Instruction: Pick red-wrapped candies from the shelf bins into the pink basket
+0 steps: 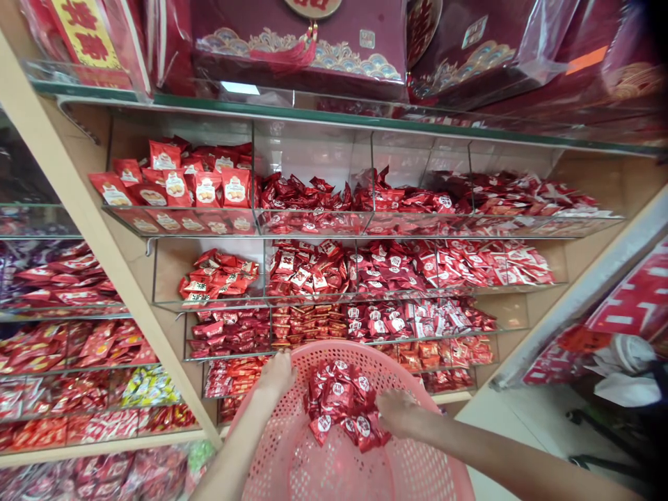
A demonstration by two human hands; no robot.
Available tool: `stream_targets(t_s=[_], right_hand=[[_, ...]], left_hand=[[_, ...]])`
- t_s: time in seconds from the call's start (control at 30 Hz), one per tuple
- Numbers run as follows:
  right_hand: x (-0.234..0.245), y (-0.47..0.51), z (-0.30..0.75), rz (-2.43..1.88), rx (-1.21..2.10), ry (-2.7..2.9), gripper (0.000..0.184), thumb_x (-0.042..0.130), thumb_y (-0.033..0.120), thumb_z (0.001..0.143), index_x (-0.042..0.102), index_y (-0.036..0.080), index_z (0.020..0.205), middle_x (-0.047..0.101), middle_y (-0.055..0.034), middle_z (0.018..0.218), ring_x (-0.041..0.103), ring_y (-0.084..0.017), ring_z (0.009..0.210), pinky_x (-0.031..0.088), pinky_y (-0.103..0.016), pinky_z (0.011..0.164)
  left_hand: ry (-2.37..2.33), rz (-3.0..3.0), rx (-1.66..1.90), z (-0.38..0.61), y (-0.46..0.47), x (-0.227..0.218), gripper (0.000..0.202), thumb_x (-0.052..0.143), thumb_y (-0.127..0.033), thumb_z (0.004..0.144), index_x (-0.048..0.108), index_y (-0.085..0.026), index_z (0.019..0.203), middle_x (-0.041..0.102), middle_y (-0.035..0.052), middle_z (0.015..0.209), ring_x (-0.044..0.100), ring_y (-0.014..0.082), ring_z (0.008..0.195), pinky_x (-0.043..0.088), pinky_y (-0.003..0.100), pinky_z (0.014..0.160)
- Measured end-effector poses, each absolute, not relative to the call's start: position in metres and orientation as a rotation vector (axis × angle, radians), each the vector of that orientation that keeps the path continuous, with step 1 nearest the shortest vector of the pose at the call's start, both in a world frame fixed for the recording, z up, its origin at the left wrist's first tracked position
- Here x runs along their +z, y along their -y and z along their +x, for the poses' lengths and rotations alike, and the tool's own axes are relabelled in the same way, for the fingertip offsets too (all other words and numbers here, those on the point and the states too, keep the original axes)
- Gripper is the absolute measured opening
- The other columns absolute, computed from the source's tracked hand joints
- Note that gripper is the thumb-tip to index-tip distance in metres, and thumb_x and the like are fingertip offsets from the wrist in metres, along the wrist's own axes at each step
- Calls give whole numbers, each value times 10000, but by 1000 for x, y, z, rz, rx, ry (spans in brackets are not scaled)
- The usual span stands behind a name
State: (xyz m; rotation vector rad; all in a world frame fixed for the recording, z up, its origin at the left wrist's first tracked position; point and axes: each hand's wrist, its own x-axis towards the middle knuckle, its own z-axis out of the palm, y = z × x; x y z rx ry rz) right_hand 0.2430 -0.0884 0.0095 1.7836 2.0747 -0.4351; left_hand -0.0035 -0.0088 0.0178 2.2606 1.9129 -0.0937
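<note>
A pink perforated plastic basket (261, 456) is in front of me at the bottom of the view. My left hand (279, 376) is closed over its far left rim. Inside the basket sits a heap of small red candy packets (337, 393) with round white labels. My right hand (399, 412) reaches into the basket from the right, its fingers curled against the right side of this heap. The packets partly hide those fingertips. Past the basket's far rim, shelf bins hold red candy packets (383, 321) with similar labels.
Glass-fronted shelves (313, 299) carry several rows of red packets. Dark red gift bags (303, 52) stand on the glass shelf above. Another candy rack (67, 348) is on the left, beyond a wooden upright (99, 223). Black metal legs (600, 459) rest on the floor at right.
</note>
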Motion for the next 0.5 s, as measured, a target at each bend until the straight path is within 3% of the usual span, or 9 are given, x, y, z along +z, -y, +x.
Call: stream_targets(t_s=[0.27, 0.43, 0.5], right_hand=[[65, 80, 235, 1721, -377, -2105, 319, 528, 266, 759, 687, 74, 957, 666, -209, 1000, 627, -339, 952, 499, -403, 759], [163, 54, 210, 1718, -145, -2422, 366, 497, 425, 800, 687, 117, 850, 674, -171, 880, 640, -267, 808, 464, -337, 652], [217, 41, 198, 1746, -48, -2643, 359, 465, 422, 823, 675, 140, 747, 664, -124, 760, 617, -207, 700, 431, -298, 609]], left_hand=[[-1926, 2256, -94, -3, 10, 19, 398, 416, -219, 856, 493, -70, 1217, 585, 175, 1165, 569, 245, 1080, 449, 322, 905], [-1903, 2222, -35, -3, 8, 15, 463, 428, -237, 853, 447, -44, 1274, 556, 185, 1217, 544, 247, 1116, 434, 317, 929], [-1905, 2209, -8, -3, 8, 14, 466, 440, -232, 845, 450, -58, 1277, 532, 183, 1252, 538, 245, 1124, 424, 313, 941]])
